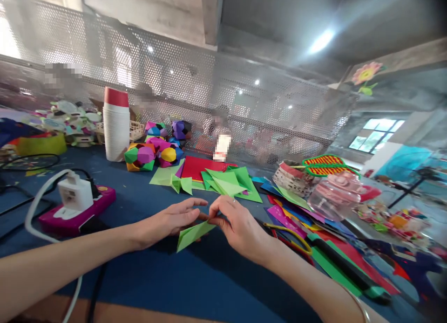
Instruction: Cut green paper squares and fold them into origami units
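A folded piece of light green paper (194,234) is held just above the blue tabletop. My right hand (237,225) pinches its upper right corner between thumb and fingertips. From the left, my left hand (174,218) reaches round the paper, its thumb along the top edge and other fingers partly hidden behind it. The index finger of that hand is stretched toward my right fingertips. Beyond both hands lie loose green sheets (226,185) and a small folded green paper piece (180,184).
At left are a purple power strip (104,197) with a white plug and cables, and stacked paper cups (117,127). Colourful paper balls (139,156) sit behind. On the right are scissors (296,237), coloured paper, a black-handled tool (345,262) and a pink clear bottle (331,199).
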`<act>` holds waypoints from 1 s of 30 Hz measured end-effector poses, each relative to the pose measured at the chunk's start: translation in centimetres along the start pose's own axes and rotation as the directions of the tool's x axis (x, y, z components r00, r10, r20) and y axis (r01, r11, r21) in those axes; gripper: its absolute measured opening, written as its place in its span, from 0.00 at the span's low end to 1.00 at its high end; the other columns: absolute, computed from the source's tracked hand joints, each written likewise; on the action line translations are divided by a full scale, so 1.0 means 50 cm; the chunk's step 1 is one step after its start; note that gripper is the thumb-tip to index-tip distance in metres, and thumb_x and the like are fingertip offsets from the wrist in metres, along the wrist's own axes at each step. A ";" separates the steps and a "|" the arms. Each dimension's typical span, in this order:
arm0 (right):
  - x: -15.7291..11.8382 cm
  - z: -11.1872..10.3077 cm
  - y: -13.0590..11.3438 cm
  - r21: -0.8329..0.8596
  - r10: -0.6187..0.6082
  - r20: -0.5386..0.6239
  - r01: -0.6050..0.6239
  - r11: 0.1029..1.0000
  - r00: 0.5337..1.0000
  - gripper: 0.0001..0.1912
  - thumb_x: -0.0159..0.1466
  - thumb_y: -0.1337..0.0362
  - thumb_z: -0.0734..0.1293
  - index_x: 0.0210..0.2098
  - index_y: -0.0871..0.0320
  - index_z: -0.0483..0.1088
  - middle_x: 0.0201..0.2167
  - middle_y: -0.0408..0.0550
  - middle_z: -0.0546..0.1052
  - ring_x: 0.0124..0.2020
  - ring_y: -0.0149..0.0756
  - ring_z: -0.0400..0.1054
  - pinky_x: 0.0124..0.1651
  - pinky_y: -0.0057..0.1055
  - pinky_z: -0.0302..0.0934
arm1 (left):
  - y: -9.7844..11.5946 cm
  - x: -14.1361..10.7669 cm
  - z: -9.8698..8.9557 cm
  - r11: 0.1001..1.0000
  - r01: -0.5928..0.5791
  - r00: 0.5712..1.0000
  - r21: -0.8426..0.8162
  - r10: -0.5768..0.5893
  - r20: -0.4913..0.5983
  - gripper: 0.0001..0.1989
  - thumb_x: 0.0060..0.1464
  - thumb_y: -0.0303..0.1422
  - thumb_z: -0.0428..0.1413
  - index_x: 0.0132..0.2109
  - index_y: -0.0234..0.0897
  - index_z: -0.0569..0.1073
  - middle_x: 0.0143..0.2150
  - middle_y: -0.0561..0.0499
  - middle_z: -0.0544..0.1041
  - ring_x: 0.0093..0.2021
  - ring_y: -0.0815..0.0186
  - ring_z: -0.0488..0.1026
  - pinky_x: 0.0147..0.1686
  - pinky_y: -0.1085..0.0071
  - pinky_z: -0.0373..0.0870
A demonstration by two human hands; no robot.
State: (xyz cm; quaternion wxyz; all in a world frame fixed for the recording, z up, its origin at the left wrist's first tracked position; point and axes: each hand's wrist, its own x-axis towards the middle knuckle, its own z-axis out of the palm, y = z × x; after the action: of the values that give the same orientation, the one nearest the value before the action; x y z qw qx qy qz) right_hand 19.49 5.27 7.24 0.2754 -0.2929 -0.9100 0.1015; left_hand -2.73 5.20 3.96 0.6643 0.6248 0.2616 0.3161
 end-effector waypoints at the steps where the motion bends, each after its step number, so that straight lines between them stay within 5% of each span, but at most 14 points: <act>1: -0.004 0.003 0.000 -0.035 -0.068 -0.055 0.066 0.997 0.996 0.08 0.69 0.73 0.59 0.37 0.56 0.65 0.37 0.49 0.73 0.41 0.38 0.66 0.45 0.34 0.62 | 0.007 -0.002 0.002 0.998 0.036 0.999 -0.044 -0.034 0.036 0.26 0.65 0.47 0.53 0.63 0.39 0.61 0.58 0.41 0.72 0.58 0.53 0.71 0.57 0.55 0.67; 6: -0.023 0.011 0.008 -0.249 -0.287 -0.135 0.248 0.936 0.948 0.08 0.71 0.73 0.58 0.37 0.57 0.65 0.37 0.50 0.75 0.39 0.39 0.67 0.45 0.36 0.62 | 0.044 -0.005 -0.002 0.994 0.107 0.976 0.009 -0.106 0.190 0.31 0.60 0.42 0.62 0.65 0.44 0.62 0.61 0.43 0.70 0.56 0.55 0.73 0.56 0.58 0.68; 11: -0.033 0.003 0.013 -0.315 -0.353 -0.190 0.284 0.906 0.916 0.09 0.71 0.73 0.57 0.39 0.57 0.67 0.37 0.51 0.75 0.40 0.40 0.67 0.45 0.37 0.63 | 0.089 0.017 -0.001 0.975 0.150 0.899 0.162 -0.202 0.388 0.39 0.53 0.38 0.68 0.67 0.53 0.61 0.65 0.46 0.65 0.57 0.54 0.73 0.54 0.58 0.71; 19: -0.049 -0.008 0.015 -0.320 -0.342 -0.274 0.250 0.914 0.899 0.17 0.69 0.74 0.57 0.54 0.55 0.64 0.50 0.55 0.73 0.52 0.44 0.67 0.55 0.42 0.64 | 0.064 0.058 0.011 0.997 0.059 0.952 0.043 -0.069 0.298 0.47 0.42 0.47 0.72 0.66 0.44 0.63 0.60 0.40 0.71 0.51 0.53 0.76 0.47 0.61 0.75; 23: -0.053 0.006 0.020 -0.259 -0.079 -0.367 -0.021 0.966 0.927 0.15 0.71 0.69 0.55 0.56 0.57 0.60 0.53 0.58 0.70 0.58 0.44 0.65 0.58 0.41 0.62 | 0.044 0.051 -0.012 0.998 0.042 0.982 0.051 -0.051 0.183 0.39 0.47 0.44 0.70 0.63 0.42 0.65 0.59 0.40 0.71 0.49 0.56 0.77 0.49 0.59 0.74; 26: -0.051 0.012 0.023 -0.233 0.221 -0.369 -0.320 0.918 0.903 0.10 0.72 0.63 0.55 0.51 0.57 0.60 0.47 0.56 0.74 0.46 0.45 0.73 0.45 0.40 0.67 | 0.039 0.046 -0.032 0.999 0.020 0.997 0.051 -0.024 0.075 0.35 0.51 0.43 0.68 0.62 0.40 0.65 0.59 0.40 0.69 0.50 0.57 0.75 0.51 0.58 0.73; 30: -0.047 0.014 0.033 -0.261 0.397 -0.306 -0.477 0.839 0.865 0.11 0.73 0.56 0.57 0.43 0.57 0.62 0.40 0.54 0.77 0.32 0.47 0.75 0.31 0.37 0.62 | 0.034 0.046 -0.042 0.999 0.012 1.000 0.050 -0.011 -0.008 0.37 0.52 0.44 0.67 0.63 0.40 0.62 0.60 0.38 0.68 0.50 0.57 0.74 0.53 0.56 0.72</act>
State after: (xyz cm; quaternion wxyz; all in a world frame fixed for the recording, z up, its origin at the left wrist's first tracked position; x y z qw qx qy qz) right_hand 21.48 5.19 5.05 0.2996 -0.5457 -0.7821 -0.0266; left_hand -2.93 8.34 5.57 0.6494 0.6385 0.2754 0.3080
